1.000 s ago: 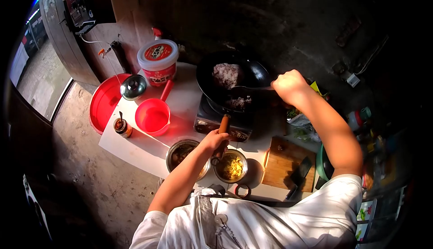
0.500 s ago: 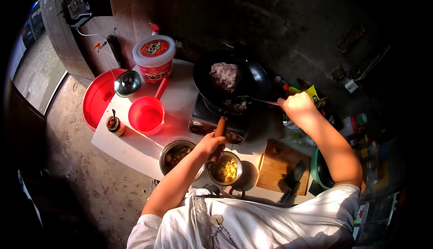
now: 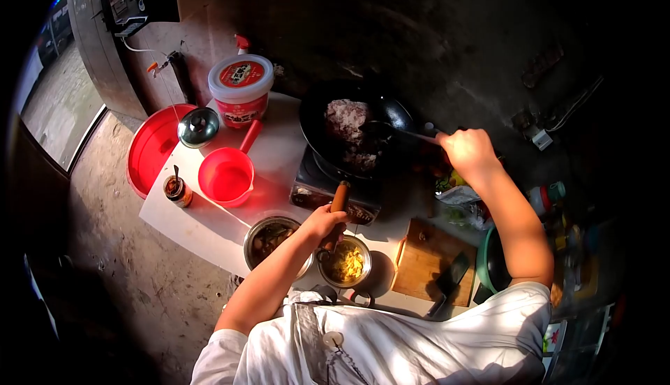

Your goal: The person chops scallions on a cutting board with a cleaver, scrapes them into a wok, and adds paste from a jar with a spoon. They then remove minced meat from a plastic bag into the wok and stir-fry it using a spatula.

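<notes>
My left hand (image 3: 327,224) is wrapped round the wooden handle (image 3: 340,197) of a black wok (image 3: 317,137), which sits on a portable stove (image 3: 307,188). Inside the wok lies a clump of pinkish-white rice (image 3: 345,118), with looser bits nearer the handle. My right hand (image 3: 473,153) grips a long-handled spatula (image 3: 412,134) over the wok's right rim. The spatula's dark head touches the right side of the clump; its exact shape is hard to see. Just below my left hand stands a metal bowl of yellow scrambled egg (image 3: 347,263).
Left of the stove are a red dipper (image 3: 225,176), a lidded tub (image 3: 241,88), a pot lid (image 3: 198,127) and a jar (image 3: 177,191). Another metal bowl (image 3: 252,259) holds dark food. A cleaver (image 3: 450,277) lies on a cutting board (image 3: 419,273). Packets (image 3: 460,193) crowd the right.
My right hand has moved slightly right and up, bringing the spatula head from the loose bits up to the main clump. My left hand keeps its grip on the handle.
</notes>
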Available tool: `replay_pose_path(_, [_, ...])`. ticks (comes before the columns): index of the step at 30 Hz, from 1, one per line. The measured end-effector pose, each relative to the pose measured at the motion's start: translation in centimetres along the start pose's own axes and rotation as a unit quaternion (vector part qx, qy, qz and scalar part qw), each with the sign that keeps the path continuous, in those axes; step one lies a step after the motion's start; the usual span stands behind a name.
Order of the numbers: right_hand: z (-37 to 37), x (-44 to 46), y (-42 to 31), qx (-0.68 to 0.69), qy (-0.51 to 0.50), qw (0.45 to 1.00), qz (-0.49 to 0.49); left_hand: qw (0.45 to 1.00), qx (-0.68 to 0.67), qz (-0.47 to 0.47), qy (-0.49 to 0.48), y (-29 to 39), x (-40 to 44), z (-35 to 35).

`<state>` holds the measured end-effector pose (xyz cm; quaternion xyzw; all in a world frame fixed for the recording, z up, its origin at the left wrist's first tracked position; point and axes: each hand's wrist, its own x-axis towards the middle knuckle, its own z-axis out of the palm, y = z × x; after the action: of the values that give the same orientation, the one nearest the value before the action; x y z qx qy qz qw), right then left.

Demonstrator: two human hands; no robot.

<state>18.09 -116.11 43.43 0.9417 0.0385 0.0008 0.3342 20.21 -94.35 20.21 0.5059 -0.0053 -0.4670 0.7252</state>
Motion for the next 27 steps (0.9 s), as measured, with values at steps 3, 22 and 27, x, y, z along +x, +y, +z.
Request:
replay_pose_path(3, [-1.6, 2.9, 0.7, -0.005, -0.028, 0.999, 0.018, 1.000, -0.012, 0.006, 0.001, -0.1, -0.2, 0.1])
replay_pose_path(22, [-5.7, 18.1, 2.1, 0.001, -0.169, 0.984, -0.050, 1.000, -0.006, 0.007, -0.001, -0.9, 0.3, -0.4])
replay_pose_path(27, [-4.0, 16.9, 3.0, 0.010, -0.181, 0.981, -0.064, 1.000, -0.005, 0.007, -0.013, -0.6, 0.0, -0.2])
